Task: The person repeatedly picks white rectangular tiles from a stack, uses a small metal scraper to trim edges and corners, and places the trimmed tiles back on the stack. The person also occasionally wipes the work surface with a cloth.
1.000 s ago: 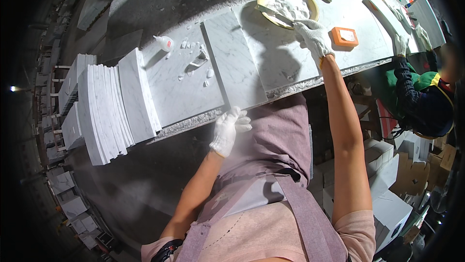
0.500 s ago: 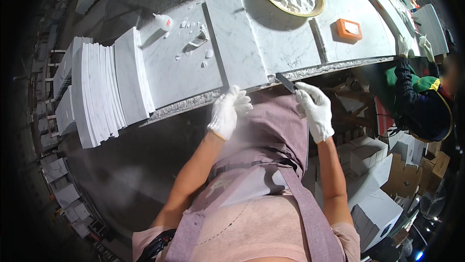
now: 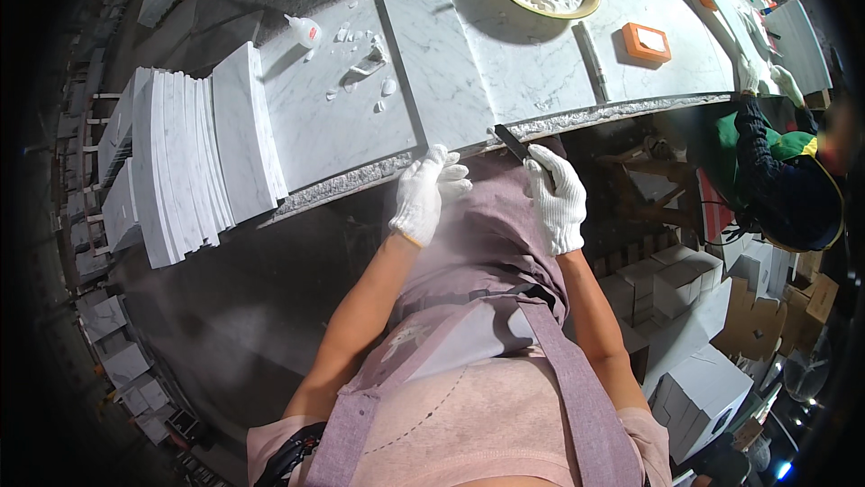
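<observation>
My right hand [image 3: 556, 197], in a white knit glove, is closed around a flat, dark, bar-like tool [image 3: 511, 141]. The tool's far end points up and left, close to the front edge of a grey-veined white marble tile [image 3: 441, 63]. At the same tile's front left corner is my left hand [image 3: 431, 194], gloved alike, its fingers loosely apart with nothing seen in them. Its fingertips are near or against the edge; I cannot tell which. My right fingers hide the tool's near end.
Left stands a row of upright tiles [image 3: 185, 163]. On the bench lie a white squeeze bottle [image 3: 305, 32], broken chips [image 3: 369, 59], a yellow basin of white powder [image 3: 590, 2] and an orange box [image 3: 647, 43]. A co-worker [image 3: 784, 172] works at the right.
My right hand has moved left with the dark tool, nearer to my left hand. My left hand has barely shifted. At the right, the co-worker's hands have moved slightly.
</observation>
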### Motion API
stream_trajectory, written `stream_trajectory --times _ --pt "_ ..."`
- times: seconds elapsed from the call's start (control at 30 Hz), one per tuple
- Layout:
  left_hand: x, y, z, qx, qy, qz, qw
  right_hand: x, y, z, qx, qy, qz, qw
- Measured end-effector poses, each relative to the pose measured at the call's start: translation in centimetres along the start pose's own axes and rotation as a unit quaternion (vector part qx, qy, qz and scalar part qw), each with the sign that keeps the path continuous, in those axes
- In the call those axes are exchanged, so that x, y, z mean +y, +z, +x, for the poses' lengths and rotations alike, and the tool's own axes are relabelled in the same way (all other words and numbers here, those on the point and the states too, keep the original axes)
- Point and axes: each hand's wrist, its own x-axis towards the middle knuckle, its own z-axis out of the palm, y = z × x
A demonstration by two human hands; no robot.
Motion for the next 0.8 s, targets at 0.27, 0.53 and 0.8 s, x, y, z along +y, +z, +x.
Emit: stream_trajectory --times 0.27,0.53,0.8 --pt "0.8 -0.4 -1.3 -0.042 0.003 0.053 0.998 -0.2 -0.1 0.1 0.046 -0.217 -0.211 0.952" --pt "4.0 -4.6 -2.8 -0.013 0.196 0.192 0.962 -2.5 -1.4 0.1 0.009 0.248 0.259 0.933" --pt "16.6 -7.9 9.2 0.221 0.462 0.328 0.794 2.2 -2.0 -2.6 -0.198 -0.017 0.002 0.98"
